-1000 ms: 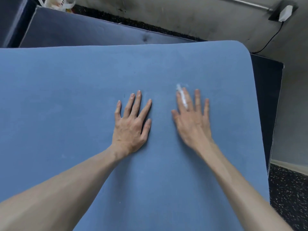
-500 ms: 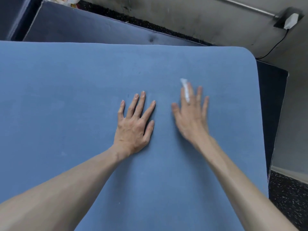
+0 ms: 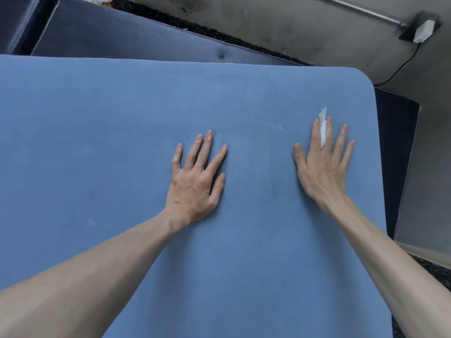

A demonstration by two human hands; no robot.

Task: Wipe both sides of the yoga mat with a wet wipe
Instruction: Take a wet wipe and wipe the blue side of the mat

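Head view: both hands' spread fingers [image 3: 343, 140] press yoga mat [image 3: 97, 142], right pinching wet wipe [image 3: 323, 128].

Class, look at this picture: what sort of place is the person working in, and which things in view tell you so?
Probably a gym or exercise room. A blue yoga mat lies over dark padded floor mats, speckled rubber flooring shows at the right, and a bare, scuffed wall stands behind.

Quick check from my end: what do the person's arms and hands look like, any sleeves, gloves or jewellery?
Both forearms are bare, with no sleeves in view. The left hand and right hand have no gloves, rings or watch visible. Fingernails look short and unpainted.
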